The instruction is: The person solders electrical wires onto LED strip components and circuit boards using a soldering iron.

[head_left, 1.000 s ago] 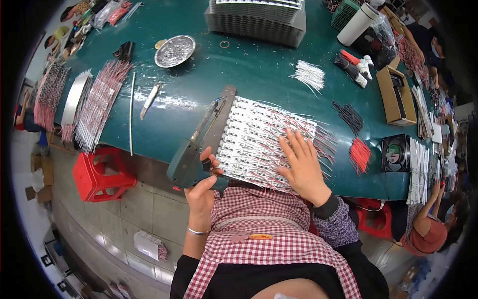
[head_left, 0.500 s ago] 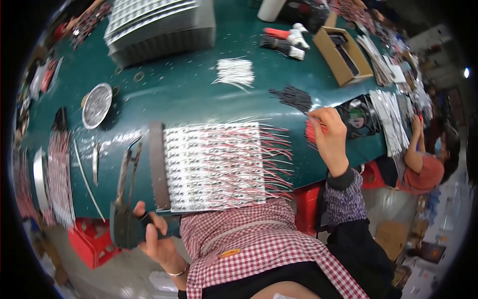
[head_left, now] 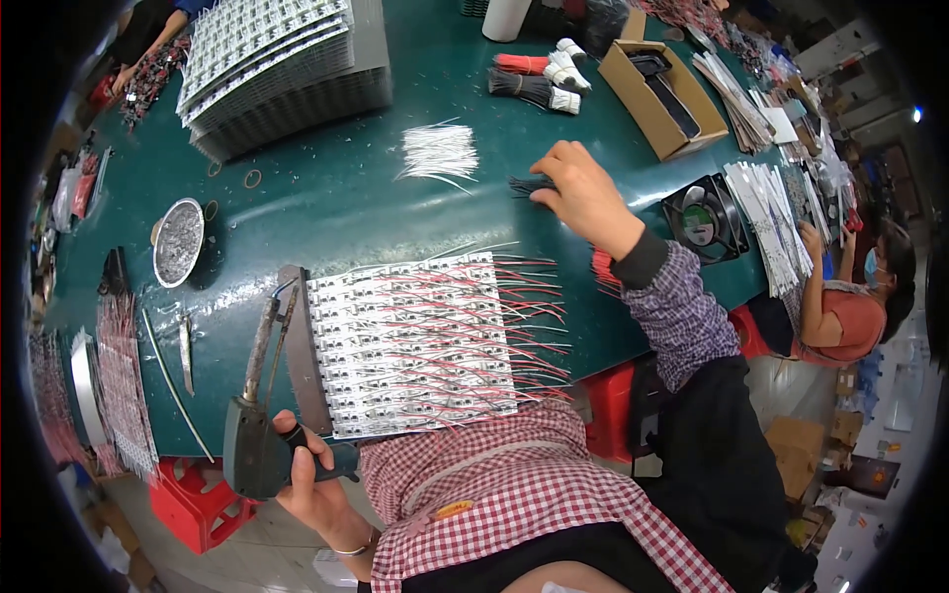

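At the far left edge of the green table [head_left: 326, 203] lie bundled strips with reddish wires [head_left: 124, 381], then a thin pale rod [head_left: 176, 385] and a knife [head_left: 186, 356]. Farther back, a co-worker's hand [head_left: 124, 81] is by a dark heap of wired parts [head_left: 156, 84]. A metal bowl [head_left: 180, 245] of silvery material sits tilted near the tall stack of board sheets [head_left: 267, 84]. The person's left hand [head_left: 316, 489] is curled around the handle of a dark green soldering gun [head_left: 249, 450], the thumb raised along it and the tip pointing away over the table. Just right of that tip, a dark metal bar [head_left: 309, 371] runs along the left side of a white circuit-board panel [head_left: 410, 341], which lies flat at the near edge, red and white wires trailing off its right side. A small yellow patch [head_left: 453, 509] on the checked apron [head_left: 534, 469] carries lettering too small to read. Beyond the panel is a pile of white wires [head_left: 440, 150]; right of that, the right hand [head_left: 588, 198] is half open, thumb and forefinger parted around the black wires [head_left: 529, 185]; whether it grips any cannot be told. Red wires [head_left: 605, 267] show beside its cuff. The black fan [head_left: 704, 217] bears a green hub label [head_left: 699, 224], its print illegible.
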{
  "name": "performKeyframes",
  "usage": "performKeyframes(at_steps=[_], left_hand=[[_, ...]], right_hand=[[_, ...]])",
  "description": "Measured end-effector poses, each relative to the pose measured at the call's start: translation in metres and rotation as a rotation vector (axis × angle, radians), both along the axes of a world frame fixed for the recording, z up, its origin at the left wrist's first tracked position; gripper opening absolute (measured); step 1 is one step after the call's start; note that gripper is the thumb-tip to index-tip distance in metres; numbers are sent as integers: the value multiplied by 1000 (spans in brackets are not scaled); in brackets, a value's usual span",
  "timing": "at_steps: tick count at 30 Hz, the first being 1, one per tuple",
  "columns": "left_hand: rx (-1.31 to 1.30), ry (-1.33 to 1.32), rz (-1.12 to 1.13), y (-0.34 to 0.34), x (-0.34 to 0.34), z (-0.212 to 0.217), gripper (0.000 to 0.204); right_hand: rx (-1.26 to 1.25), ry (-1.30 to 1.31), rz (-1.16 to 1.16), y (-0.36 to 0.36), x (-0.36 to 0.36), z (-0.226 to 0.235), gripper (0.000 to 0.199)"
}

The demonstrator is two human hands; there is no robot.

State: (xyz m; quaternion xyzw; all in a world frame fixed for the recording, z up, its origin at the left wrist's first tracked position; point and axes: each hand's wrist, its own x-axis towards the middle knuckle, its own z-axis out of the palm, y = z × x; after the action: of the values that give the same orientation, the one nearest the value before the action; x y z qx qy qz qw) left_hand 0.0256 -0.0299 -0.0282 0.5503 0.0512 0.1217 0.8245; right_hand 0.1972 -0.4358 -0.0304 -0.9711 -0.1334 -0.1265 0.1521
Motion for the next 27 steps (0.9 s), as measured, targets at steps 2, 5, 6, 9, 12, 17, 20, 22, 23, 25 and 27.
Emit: performKeyframes(at_steps=[2,5,6,9,12,17,20,22,23,25,27], left_hand=[[3,30,72,-4,-2,1,49],[12,57,152,-7,-3,5,47],[18,65,169,-7,-3,6,48],[14,57,177,-4,-1,8,49],[8,77,196,-2,0,7,48],[-11,87,195,0,3,5,48],[-36,104,203,-1,4,3,49],[-52,118,204,-1,5,3,49],[-56,114,199,-1,6,2,49],[-61,112,195,0,7,1,49],[-68,106,180,0,7,0,50]], right_hand=[[-79,117,6,4,11,-7,26],[-80,177,3,5,20,-15,18],[-60,141,53,5,21,-17,18],[-103,158,73,7,21,-21,13],[-170,138,55,9,19,-23,10],[-214,47,24,10,16,-21,13],[-97,-87,21,10,12,-16,14],[-44,-116,28,9,9,-12,13],[9,-148,10,9,8,-10,13],[86,-123,-17,9,5,-7,13],[164,-101,-54,9,3,-4,13]])
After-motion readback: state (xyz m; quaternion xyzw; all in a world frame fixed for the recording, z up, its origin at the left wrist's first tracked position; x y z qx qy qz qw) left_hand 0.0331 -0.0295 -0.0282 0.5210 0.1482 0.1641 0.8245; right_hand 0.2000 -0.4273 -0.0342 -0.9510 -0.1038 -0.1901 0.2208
